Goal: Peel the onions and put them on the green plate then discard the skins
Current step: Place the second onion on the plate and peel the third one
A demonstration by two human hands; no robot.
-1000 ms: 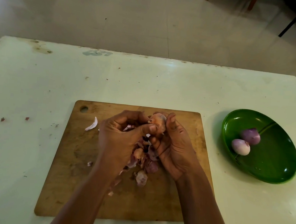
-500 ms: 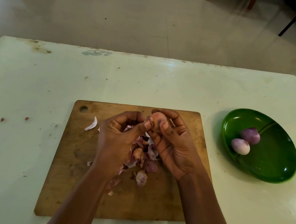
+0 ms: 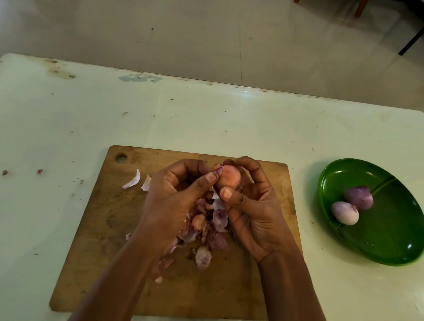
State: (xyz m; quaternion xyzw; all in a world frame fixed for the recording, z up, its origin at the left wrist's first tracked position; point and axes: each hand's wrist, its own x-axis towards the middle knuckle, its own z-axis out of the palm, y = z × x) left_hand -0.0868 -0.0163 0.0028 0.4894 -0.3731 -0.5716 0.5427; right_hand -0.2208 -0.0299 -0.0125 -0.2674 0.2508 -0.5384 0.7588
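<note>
Onion, still w/ orange-pink skin on most of it, is held up over the far-middle part of the cutting board, btwn both hands. The right hand cups it from the right & below, fingers curled over its top and thumb pressed at its lower edge, so it's firmly grasped. The left hand is curled too, its thumb tip against the onion's upper-left side, pinching there where a small purple scrap of skin sticks out. Under & btwn the wrists lies a pile of skins, pink, purple & pale, on the middle of the board, partly hidden by the left forearm. Two loose white pieces lie on the board left of the left hand, near the hanging hole in its far-left corner. The green plate sits on the table to the right, apart from the board; it holds 2 peeled onions in its far-left part, beside a thin ridge that crosses the plate: a darker purple one farther back & a paler one nearer, touching each other. A few tiny skin bits dot the table at left
</note>
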